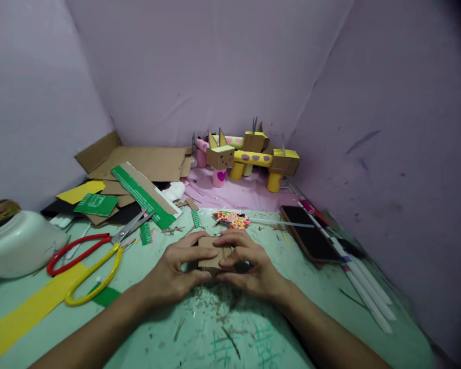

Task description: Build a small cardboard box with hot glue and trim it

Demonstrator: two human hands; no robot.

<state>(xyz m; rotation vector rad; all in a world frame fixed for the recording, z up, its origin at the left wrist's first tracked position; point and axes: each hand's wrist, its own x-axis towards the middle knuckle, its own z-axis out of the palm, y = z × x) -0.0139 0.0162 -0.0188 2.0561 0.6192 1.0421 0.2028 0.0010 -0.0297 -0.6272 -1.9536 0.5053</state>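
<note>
A small brown cardboard box [208, 262] sits between my two hands at the middle of the green table. My left hand [181, 261] grips its left side, thumb low at the front and fingers over the top. From the other side my right hand [249, 264] is closed on the same box, fingers across its top and thumb at the front edge. The hands cover much of the box. Just beyond them lies a colourful patterned glue gun [232, 220] with a pale glue stick [280, 223] pointing right.
Scissors [117, 238] with red and yellow handles lie left, near yellow paper [34, 312] and cardboard scraps [138, 161]. Cardboard animal figures [253, 158] stand at the back. A dark phone [309, 233] and white sticks [369, 292] are at right, a pale round pot [21, 246] far left.
</note>
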